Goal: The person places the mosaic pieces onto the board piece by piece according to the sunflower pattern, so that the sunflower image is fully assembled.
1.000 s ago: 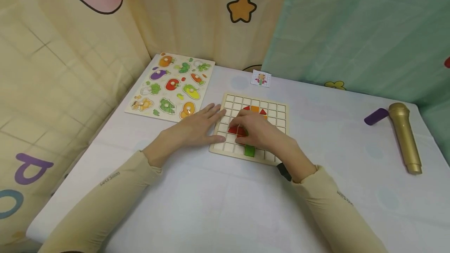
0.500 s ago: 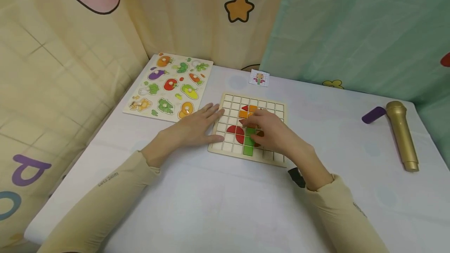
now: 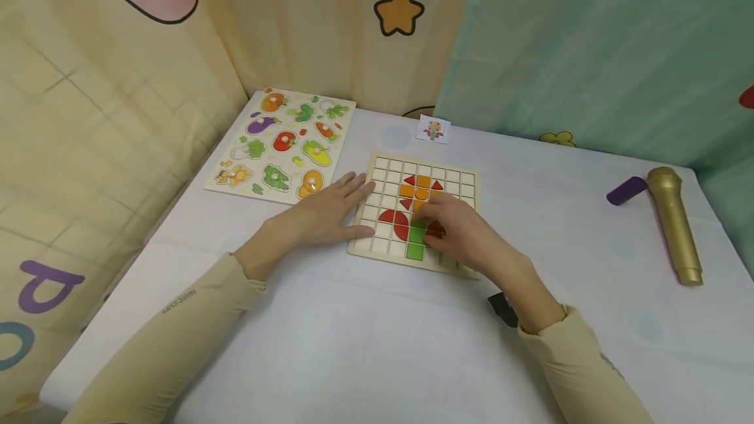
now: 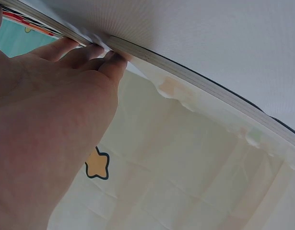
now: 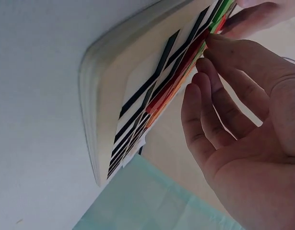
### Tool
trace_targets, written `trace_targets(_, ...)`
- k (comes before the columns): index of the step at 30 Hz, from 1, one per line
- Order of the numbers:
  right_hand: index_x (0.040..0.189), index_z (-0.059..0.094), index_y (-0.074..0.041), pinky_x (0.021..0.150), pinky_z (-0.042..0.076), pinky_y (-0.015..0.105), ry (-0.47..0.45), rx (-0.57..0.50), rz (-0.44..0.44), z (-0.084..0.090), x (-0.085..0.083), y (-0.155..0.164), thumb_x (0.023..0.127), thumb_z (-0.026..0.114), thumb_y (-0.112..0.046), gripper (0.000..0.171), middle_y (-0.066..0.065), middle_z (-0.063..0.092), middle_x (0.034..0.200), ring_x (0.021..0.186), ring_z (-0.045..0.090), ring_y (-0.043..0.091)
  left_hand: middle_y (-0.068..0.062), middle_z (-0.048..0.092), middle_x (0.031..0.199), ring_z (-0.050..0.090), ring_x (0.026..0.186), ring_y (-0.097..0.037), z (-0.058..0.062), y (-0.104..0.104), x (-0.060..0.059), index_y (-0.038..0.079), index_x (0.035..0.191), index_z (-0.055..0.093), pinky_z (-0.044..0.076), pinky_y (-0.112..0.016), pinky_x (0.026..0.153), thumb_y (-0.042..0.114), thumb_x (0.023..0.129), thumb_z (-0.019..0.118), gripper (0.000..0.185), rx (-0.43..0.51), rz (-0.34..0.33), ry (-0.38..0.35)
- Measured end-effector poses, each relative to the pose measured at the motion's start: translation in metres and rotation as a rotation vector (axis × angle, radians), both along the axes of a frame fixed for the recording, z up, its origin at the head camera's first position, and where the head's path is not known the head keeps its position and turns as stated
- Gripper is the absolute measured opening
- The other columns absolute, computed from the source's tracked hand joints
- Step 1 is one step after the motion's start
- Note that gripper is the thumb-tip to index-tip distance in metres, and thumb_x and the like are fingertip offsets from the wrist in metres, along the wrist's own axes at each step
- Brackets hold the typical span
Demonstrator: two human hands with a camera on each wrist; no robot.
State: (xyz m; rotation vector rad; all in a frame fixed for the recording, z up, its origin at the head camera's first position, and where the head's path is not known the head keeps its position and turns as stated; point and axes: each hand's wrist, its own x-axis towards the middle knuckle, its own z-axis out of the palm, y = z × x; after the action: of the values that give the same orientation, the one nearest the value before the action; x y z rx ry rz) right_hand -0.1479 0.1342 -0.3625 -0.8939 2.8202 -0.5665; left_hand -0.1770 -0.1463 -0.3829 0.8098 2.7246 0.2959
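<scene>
A square wooden grid board [image 3: 368,248] lies flat on the table, its cells partly filled with coloured tiles. Orange tiles [image 3: 423,181] and small red triangles [image 3: 437,185] form a cluster toward its far side. Below them run green tiles [image 3: 415,252], with rounded red tiles [image 3: 400,224] to their left and another red tile [image 3: 436,228] partly hidden at their right. My left hand [image 3: 312,218] lies with spread fingers against the board's left edge. Over the board, my right hand [image 3: 462,231] touches the green and red tiles with loosely bent fingers [image 5: 212,72].
A vegetable knob puzzle [image 3: 347,116] lies at the back left. Behind the board is a small pattern card [image 3: 433,129]. A gold microphone [image 3: 676,228] and a purple cylinder [image 3: 626,191] lie at the right. Curtains [image 3: 530,38] stand close behind the table.
My right hand has moved from the left red tiles across to the green and right-hand red tiles, uncovering the left red and orange ones. My left hand stays at the board's edge.
</scene>
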Motion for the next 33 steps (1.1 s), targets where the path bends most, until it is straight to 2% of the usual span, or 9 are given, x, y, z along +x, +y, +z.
trace_targets(10,0.115,0.078,-0.010,0.093,0.057,0.038,0.005,-0.004,0.000,0.0004,0.0007,0.0020,0.088,0.087,-0.011,0.028,0.004,0.072,0.112,0.103,0.059,0.024,-0.009,0.007,0.179,0.004,0.165,-0.032,0.0005,0.0001,0.0005,0.016,0.171,0.016,0.018,-0.052,0.132,0.066,0.100,0.058,0.096,0.000,0.001,-0.001)
trace_targets(19,0.112,0.079,-0.012,0.084,0.053,0.035,-0.045,-0.026,-0.024,0.0003,0.0013,0.0014,0.088,0.087,-0.013,0.025,0.000,0.073,0.100,0.093,0.059,0.022,-0.009,0.007,0.179,0.004,0.166,-0.032,0.0003,0.0004,-0.0001,0.016,0.171,0.016,0.018,-0.051,0.133,0.066,0.100,0.057,0.096,-0.003,0.002,-0.004)
trace_targets(27,0.113,0.079,-0.012,0.091,0.055,0.039,-0.034,-0.019,-0.025,-0.0013,0.0033,-0.0008,0.088,0.088,-0.015,0.027,0.001,0.075,0.105,0.097,0.060,0.022,-0.009,0.008,0.178,0.005,0.166,-0.032,0.0013,0.0017,-0.0003,0.016,0.171,0.016,0.019,-0.050,0.133,0.066,0.101,0.057,0.095,-0.005,0.005,-0.006)
trace_targets(33,0.112,0.079,-0.012,0.089,0.055,0.037,-0.027,-0.010,-0.023,-0.0009,0.0039,-0.0014,0.088,0.087,-0.016,0.025,0.000,0.074,0.104,0.096,0.059,0.022,-0.010,0.009,0.178,0.006,0.166,-0.032,0.0040,0.0018,0.0014,0.015,0.170,0.017,0.019,-0.050,0.132,0.065,0.101,0.057,0.095,-0.006,0.007,-0.007)
